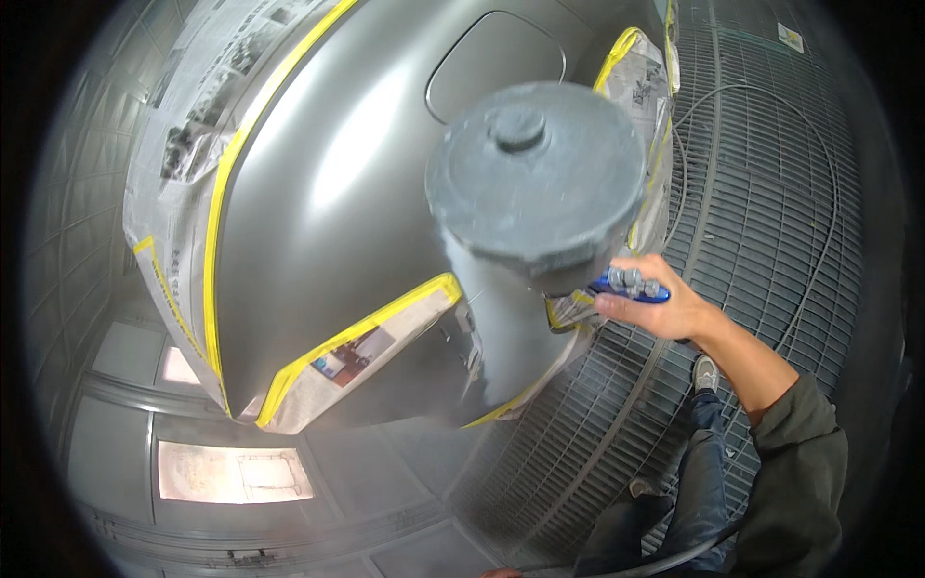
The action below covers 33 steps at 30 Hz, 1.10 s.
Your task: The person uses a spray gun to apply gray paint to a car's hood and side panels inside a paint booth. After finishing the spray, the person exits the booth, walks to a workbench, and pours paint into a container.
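My right hand [659,301] is closed around a spray gun [631,286], whose blue body and grey knobs show by my fingers. A large grey lidded paint cup [540,183] sits on top and hides most of the gun. Beyond it is a silver-grey car body panel [318,231] with a rounded fuel flap [496,63]. Yellow masking tape [224,183] and printed masking paper [193,106] edge the panel. At the bottom edge only a sliver of my left hand [501,573] shows, against a grey hose [655,566]; its fingers are cut off from view.
A metal grating floor [771,202] lies under my feet, with a thin dark hose [834,193] looping over it at the right. Pale wall panels [125,453] with a lit window [231,472] stand at the lower left. Masking paper [328,380] also covers a lower part of the car.
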Each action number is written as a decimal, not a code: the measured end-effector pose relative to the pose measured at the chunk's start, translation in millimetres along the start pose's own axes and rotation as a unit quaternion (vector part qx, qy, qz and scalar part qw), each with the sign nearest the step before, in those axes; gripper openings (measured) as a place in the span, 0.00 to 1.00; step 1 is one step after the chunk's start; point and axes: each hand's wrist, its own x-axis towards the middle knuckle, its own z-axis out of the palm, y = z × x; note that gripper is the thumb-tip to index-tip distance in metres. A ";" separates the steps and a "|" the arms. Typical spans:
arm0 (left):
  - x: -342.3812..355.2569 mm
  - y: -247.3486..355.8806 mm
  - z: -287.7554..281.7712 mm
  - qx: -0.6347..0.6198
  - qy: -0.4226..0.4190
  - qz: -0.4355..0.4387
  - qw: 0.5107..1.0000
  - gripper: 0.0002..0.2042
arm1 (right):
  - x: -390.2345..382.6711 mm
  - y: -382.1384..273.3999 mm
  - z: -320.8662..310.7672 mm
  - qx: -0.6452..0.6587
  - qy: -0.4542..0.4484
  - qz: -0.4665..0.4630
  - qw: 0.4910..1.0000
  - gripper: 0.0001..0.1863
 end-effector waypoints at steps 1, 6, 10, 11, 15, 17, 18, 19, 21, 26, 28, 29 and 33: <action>1.9 -1.5 4.1 0.002 0.000 0.002 1.000 0.14 | 4.8 -6.0 -13.5 -0.006 -0.015 0.061 0.998 0.22; 37.2 33.4 17.5 0.011 0.004 -0.017 1.000 0.15 | 32.9 -7.6 -72.6 0.048 0.069 0.030 0.996 0.21; 71.3 30.0 21.4 -0.027 -0.156 -0.075 0.985 0.16 | 61.4 -6.5 -132.9 0.048 0.116 0.047 0.991 0.15; 75.4 21.3 22.0 -0.046 -0.236 -0.099 0.966 0.19 | 68.4 -5.3 -149.0 0.045 0.132 0.052 0.989 0.16; 92.4 39.0 48.5 -0.032 -0.127 -0.078 0.988 0.19 | 98.5 8.1 -208.5 0.025 0.194 0.031 0.980 0.20; 98.1 46.2 61.4 0.001 -0.045 -0.030 0.999 0.19 | 110.9 15.4 -236.4 0.022 0.214 0.029 0.976 0.20; 98.5 42.5 66.0 -0.012 -0.033 -0.010 0.999 0.19 | 117.3 15.8 -246.2 0.015 0.237 0.033 0.971 0.21; 99.4 35.8 70.6 -0.025 -0.021 0.012 0.999 0.19 | 121.3 17.8 -259.2 0.002 0.250 0.026 0.968 0.20; 105.5 33.0 72.3 -0.049 -0.031 0.034 0.998 0.18 | 125.8 16.8 -279.9 -0.028 0.285 0.023 0.958 0.19; 115.1 43.8 47.8 -0.091 -0.129 0.008 0.987 0.17 | 137.2 37.4 -270.2 -0.178 0.447 -0.133 0.867 0.13; 99.9 39.0 62.8 -0.068 -0.087 -0.048 0.993 0.16 | 110.1 44.0 -253.7 -0.091 0.344 -0.034 0.934 0.17; 90.6 31.8 69.0 -0.062 -0.073 -0.076 0.993 0.16 | 88.6 37.2 -240.6 -0.052 0.281 0.042 0.957 0.17; 78.7 32.2 49.7 -0.234 -0.057 -0.179 0.954 0.11 | 38.8 51.0 -136.8 0.003 0.105 -0.022 0.994 0.13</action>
